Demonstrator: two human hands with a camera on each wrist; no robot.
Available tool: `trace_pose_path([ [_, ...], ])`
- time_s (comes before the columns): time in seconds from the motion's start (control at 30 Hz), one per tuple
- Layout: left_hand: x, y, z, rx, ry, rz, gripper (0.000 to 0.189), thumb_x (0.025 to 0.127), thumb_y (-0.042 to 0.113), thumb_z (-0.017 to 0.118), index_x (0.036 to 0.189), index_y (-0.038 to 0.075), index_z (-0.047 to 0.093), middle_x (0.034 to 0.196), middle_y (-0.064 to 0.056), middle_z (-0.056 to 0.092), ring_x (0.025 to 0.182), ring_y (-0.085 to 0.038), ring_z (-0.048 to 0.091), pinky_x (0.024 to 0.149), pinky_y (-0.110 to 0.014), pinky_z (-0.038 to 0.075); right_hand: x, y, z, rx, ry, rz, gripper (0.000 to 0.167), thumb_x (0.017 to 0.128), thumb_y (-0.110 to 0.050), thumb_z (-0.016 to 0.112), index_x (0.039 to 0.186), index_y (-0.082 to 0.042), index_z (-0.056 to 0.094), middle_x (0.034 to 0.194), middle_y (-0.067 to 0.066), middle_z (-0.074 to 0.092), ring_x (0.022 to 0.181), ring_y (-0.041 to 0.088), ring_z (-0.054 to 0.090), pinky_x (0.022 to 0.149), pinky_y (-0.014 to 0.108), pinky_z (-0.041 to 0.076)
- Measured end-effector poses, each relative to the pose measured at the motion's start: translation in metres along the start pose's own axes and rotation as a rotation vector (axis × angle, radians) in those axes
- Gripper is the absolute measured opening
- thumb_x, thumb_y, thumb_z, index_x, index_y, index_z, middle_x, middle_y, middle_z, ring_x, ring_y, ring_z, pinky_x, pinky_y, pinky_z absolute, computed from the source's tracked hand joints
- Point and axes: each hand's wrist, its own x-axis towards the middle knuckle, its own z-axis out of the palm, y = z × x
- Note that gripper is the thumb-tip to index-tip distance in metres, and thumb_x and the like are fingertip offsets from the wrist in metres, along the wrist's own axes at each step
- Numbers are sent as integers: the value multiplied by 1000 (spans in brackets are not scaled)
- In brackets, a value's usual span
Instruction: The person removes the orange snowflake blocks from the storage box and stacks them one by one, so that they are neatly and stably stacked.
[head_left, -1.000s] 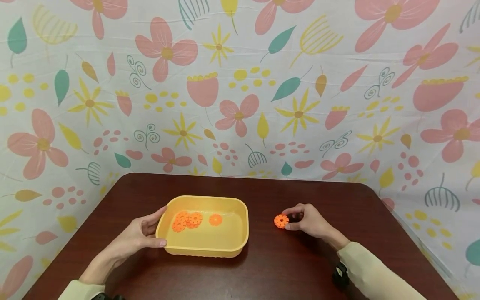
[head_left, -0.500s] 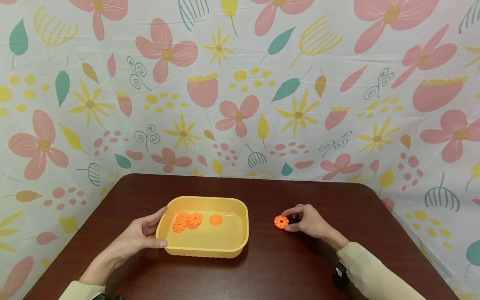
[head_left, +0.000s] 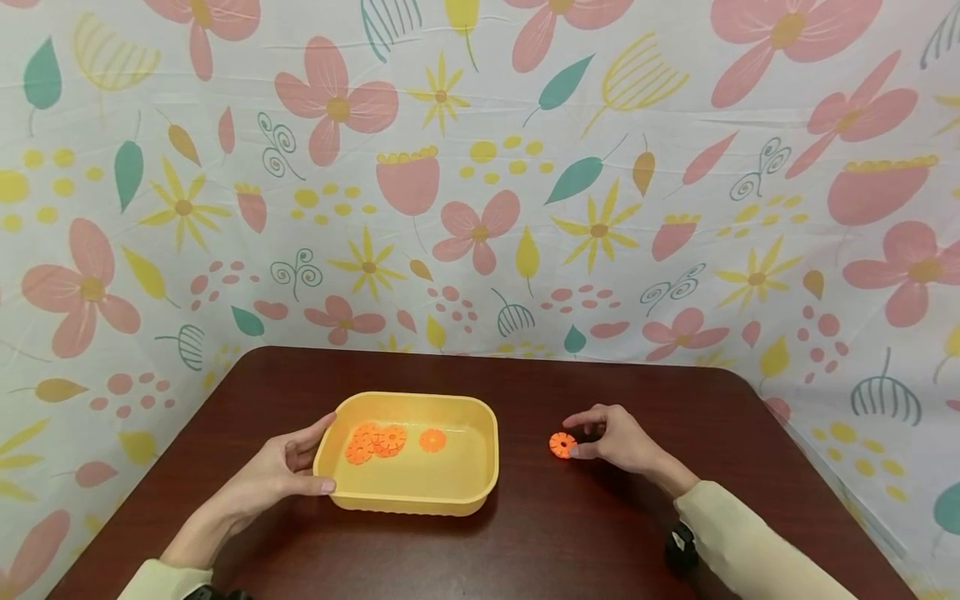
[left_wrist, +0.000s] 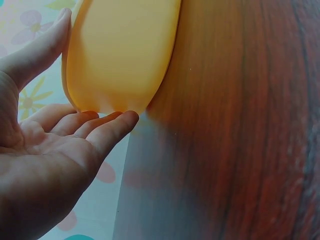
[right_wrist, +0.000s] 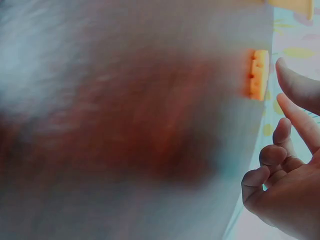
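Observation:
A yellow plastic tray sits left of centre on the table, with several flat orange interlocking discs inside. My left hand holds its left end, thumb on the near rim and fingers against the wall; the left wrist view has these fingers touching the tray. Right of the tray lies a notched orange disc piece, thick like a stack in the right wrist view. My right hand hovers beside it, index finger raised and thumb close to its edge, a gap visible between them.
The dark brown wooden table has rounded far corners. Behind it hangs a white cloth printed with flowers and leaves. One orange disc lies apart from the others in the tray.
My right index finger has lifted off the orange disc piece, and the hand has opened slightly. The left hand and the tray have stayed in place.

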Motion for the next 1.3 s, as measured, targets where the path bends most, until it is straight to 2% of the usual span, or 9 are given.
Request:
trace_pose_path([
  [0.13,0,0,0,2,-1,2,95,94,-3,76,167,-1,15,168,-30,20,138,-43,52,96,-37,56,5,-8,-1,-14,-11,-35,37,81,-9,92,116,-1,80,92,12,61,84,29,51,63,29,42],
  [0.3,0,1,1,13,4,5,96,93,-3,77,167,-2,15,168,-29,20,140,-44,48,97,-36,56,12,-30,1,-28,-45,-75,39,80,-10,93,116,-1,80,91,14,62,85,30,52,64,29,43],
  [0.43,1,2,1,16,5,5,97,93,-4,77,167,-2,15,168,-30,20,139,-46,49,97,-36,56,18,-48,6,-40,-63,-126,36,81,-12,93,114,-7,81,92,15,62,85,29,53,64,28,44],
  [0.63,0,1,1,10,3,2,97,93,-4,76,167,-3,14,167,-31,20,139,-44,50,96,-37,56,31,-79,18,-62,-87,-197,32,81,-15,93,111,-14,83,84,0,61,77,27,52,64,28,42],
  [0.77,0,1,1,7,3,3,97,93,-4,76,167,-2,14,167,-31,20,139,-45,50,96,-37,57,38,-99,30,-35,-114,-232,34,81,-13,93,113,-10,82,85,-2,61,79,32,53,65,28,42],
  [0.87,0,0,1,2,4,-2,96,93,-4,76,167,-2,14,167,-31,20,137,-45,52,96,-38,57,42,-112,40,-13,-137,-265,36,80,-9,93,115,-7,82,87,4,62,80,34,54,67,28,44],
  [1.0,0,-1,1,-5,4,-9,96,94,-3,76,167,-1,14,167,-31,21,136,-44,54,95,-38,57,48,-126,54,-23,-185,-296,38,80,-7,93,116,-10,81,88,16,61,76,25,51,68,29,44],
  [1.1,0,-1,1,-3,7,-7,96,94,-3,76,167,0,15,166,-32,23,136,-43,54,96,-37,57,54,-133,64,-50,-215,-295,38,79,-8,94,115,-12,82,87,19,60,75,18,47,67,29,40],
  [1.3,0,-1,0,-3,5,-4,95,94,-3,75,167,-1,15,166,-32,23,136,-43,54,95,-38,57,65,-143,81,-66,-245,-299,38,79,-5,93,114,-6,81,74,8,51,70,13,43,66,27,37],
])
